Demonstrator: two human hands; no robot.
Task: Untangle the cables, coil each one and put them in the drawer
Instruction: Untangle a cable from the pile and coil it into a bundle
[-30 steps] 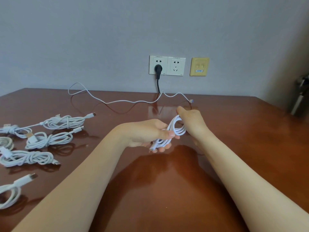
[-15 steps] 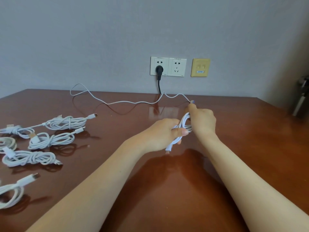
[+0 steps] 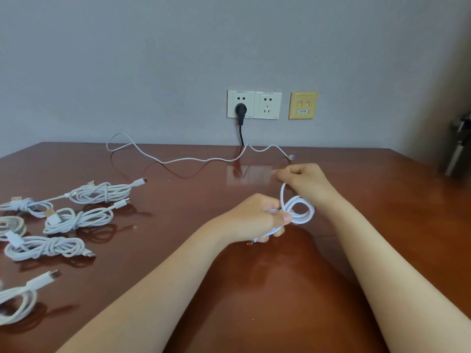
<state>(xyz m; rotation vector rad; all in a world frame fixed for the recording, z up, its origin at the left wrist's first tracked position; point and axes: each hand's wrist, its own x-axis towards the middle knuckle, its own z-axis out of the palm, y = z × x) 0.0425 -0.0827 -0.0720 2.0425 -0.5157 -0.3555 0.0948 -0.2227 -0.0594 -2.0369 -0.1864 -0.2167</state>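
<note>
White cable coil [image 3: 307,218] pinched in curled left hand [image 3: 254,217]; right hand [image 3: 303,179], fisted just above, grips its loose end.

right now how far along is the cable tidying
Done: several coiled cables lie on the left of the table. In hand: the left hand grips a coil while the right hand pinches the strand rising from it. Left: one loose cable sprawls uncoiled near the wall, and no drawer is in view, so nothing looks put away.
</note>
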